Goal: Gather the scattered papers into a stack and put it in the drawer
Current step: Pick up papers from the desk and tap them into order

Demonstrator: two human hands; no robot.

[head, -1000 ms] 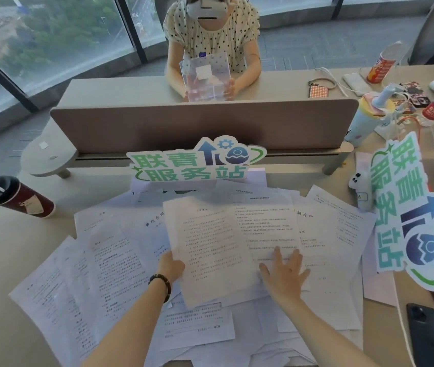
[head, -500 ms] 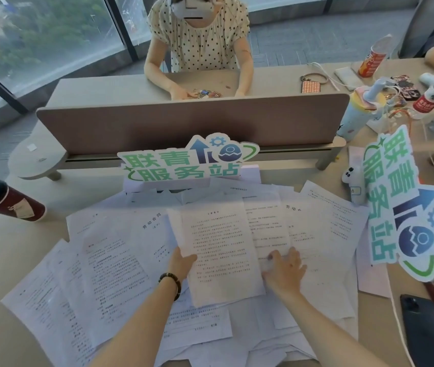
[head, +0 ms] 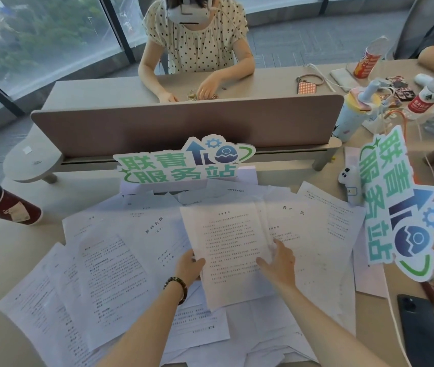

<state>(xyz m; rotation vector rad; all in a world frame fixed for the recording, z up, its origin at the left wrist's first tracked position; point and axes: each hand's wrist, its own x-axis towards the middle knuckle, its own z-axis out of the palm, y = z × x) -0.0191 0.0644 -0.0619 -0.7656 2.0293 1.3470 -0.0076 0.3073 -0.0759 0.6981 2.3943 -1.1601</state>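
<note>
Papers (head: 120, 263) lie scattered and overlapping across the near half of the surface (head: 6, 263), printed sides up. One sheet (head: 226, 247) sits on top at the centre of the spread, tilted slightly counter-clockwise. The left hand (head: 188, 266) pinches the lower left edge of this sheet, thumb on top. The right hand (head: 279, 263) grips the sheet's right edge, thumb on the printed face and fingers curled behind it. A beaded bracelet (head: 176, 287) circles the left wrist.

Behind the papers, a green cut-out sign (head: 184, 162) stands upright against a brown divider panel (head: 184, 123). A second sign (head: 401, 202) of the same design leans at the right, its lower edge over the papers' right margin. A dark red cup (head: 4, 203) with a black lid lies tilted at the far left, apart from the papers. A black phone (head: 420, 332) lies flat at the lower right. A person in a dotted top (head: 197, 46) sits beyond the divider.
</note>
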